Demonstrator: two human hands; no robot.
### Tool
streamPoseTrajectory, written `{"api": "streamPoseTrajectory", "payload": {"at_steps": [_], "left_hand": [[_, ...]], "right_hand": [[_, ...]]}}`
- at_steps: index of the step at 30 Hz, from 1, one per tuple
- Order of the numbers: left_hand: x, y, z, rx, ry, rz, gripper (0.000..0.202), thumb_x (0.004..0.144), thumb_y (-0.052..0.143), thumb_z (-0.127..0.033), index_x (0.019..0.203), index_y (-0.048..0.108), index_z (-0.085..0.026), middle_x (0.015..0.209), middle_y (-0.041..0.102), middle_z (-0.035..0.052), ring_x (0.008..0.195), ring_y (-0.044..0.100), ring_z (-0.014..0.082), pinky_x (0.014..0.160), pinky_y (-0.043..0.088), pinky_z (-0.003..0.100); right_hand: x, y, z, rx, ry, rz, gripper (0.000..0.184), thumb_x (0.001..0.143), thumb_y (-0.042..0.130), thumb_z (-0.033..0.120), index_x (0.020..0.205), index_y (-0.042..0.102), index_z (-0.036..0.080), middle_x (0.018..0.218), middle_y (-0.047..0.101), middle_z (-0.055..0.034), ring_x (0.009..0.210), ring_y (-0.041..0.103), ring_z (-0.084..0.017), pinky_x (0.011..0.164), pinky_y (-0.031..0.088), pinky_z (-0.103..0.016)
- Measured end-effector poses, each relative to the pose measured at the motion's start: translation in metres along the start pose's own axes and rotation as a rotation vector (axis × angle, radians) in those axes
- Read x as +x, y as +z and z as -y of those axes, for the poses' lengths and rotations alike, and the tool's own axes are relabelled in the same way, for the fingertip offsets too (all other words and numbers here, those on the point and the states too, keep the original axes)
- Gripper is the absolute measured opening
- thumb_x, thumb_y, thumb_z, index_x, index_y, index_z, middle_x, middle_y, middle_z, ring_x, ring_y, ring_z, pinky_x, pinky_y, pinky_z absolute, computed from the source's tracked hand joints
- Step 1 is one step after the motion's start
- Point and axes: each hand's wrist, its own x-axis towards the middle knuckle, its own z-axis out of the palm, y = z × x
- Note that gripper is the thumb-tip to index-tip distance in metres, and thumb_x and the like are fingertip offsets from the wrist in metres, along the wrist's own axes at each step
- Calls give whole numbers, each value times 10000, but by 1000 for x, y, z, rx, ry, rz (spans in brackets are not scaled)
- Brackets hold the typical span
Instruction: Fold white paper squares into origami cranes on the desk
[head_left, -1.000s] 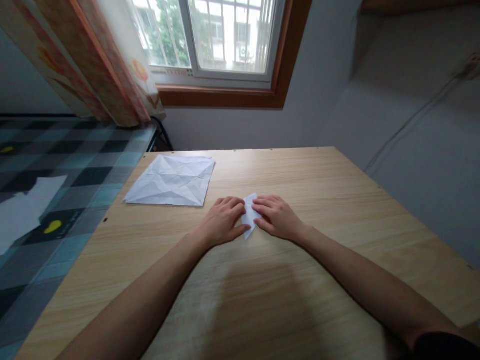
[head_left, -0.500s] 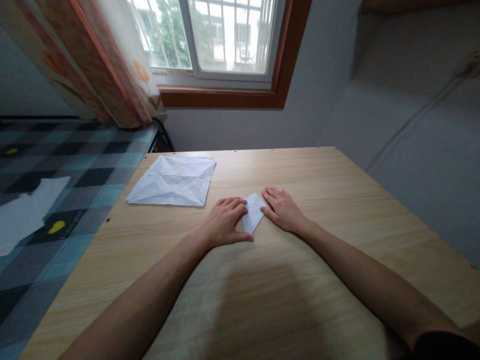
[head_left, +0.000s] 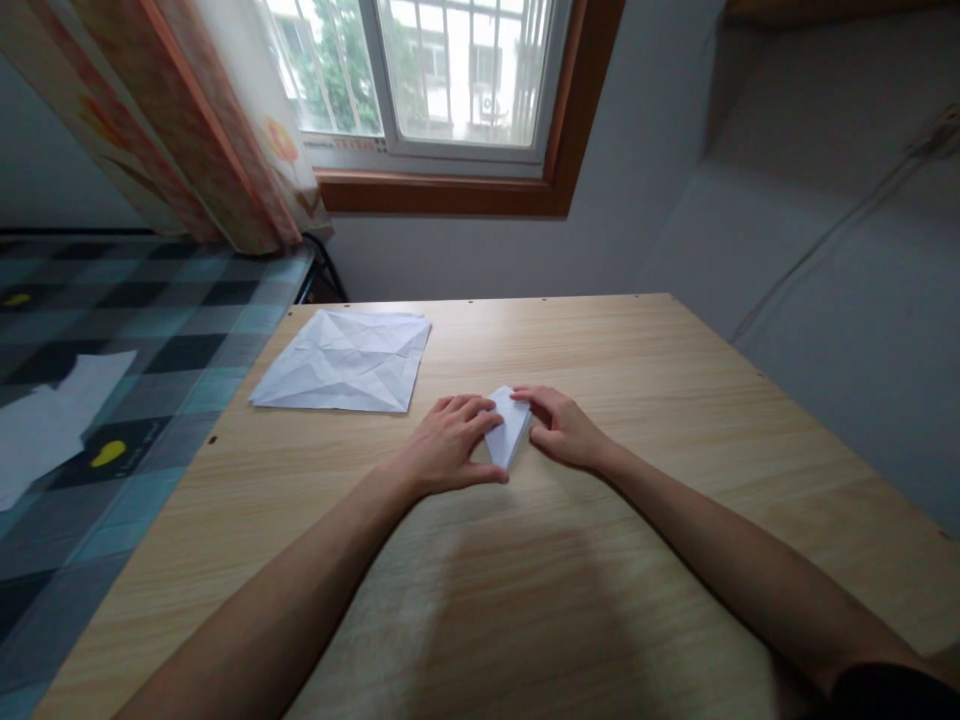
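Note:
A small piece of folded white paper point(head_left: 508, 425), kite-shaped with its point toward me, lies on the wooden table between my hands. My left hand point(head_left: 454, 442) holds it from the left, with fingertips on its left edge and upper face and the thumb stretched to the bottom tip. On the other side, my right hand point(head_left: 564, 428) has its fingers bent, the index fingertip on the paper's upper right corner. The right thumb is tucked in near the right edge; whether it touches the paper I cannot tell.
Creased white sheets point(head_left: 345, 362) lie flat at the table's far left. More white paper point(head_left: 52, 425) rests on the checked bed cover point(head_left: 142, 500) to the left. The wooden table point(head_left: 637, 360) reaches toward the wall, below a window point(head_left: 465, 75) with a curtain point(head_left: 225, 130).
My right hand has gone from lying flat with fingers stretched to bent fingers, with the fingertips moved onto the paper's upper right corner. The left hand has stayed nearly still.

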Motion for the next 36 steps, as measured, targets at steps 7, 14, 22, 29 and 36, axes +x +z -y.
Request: {"api": "streamPoseTrajectory", "payload": {"at_steps": [7,14,22,29,36], "left_hand": [[-1,-2,1,-83,-30,-41,477,804,480,-139,1273,554,-180,1288,625,106,1236,532,260,1078,376,439],[4,0,0,-147,-179,-171,214,916,489,-221,1075,627,-181,973,703,67,951,616,224,894,477,386],[5,4,6,-48,-252,-203,188,877,598,-242,701,562,-184,812,613,45,814,545,205,776,457,360],[3,6,-1,-379,-226,-492,131,882,610,-238,765,593,-182,797,613,12,753,574,146,667,463,275],[7,5,-2,-556,-173,-599,145,859,668,-206,1001,701,-198,833,664,5,626,556,81,548,445,201]], "right_hand": [[3,-5,3,-64,46,-30,272,784,557,114,945,769,173,1144,703,-127,1102,638,-250,1019,473,-431],[5,-7,13,-71,101,-106,270,869,603,241,607,643,189,918,712,-85,895,637,-218,853,480,-377],[2,-2,18,-105,156,-126,139,799,671,229,932,665,186,951,690,-80,933,603,-236,876,468,-402],[3,9,14,564,226,-70,483,801,706,322,1251,574,206,890,714,-22,775,656,-171,709,509,-302],[2,-1,38,335,32,-366,180,813,688,216,987,733,234,847,739,-22,748,651,-167,672,506,-298]]}}
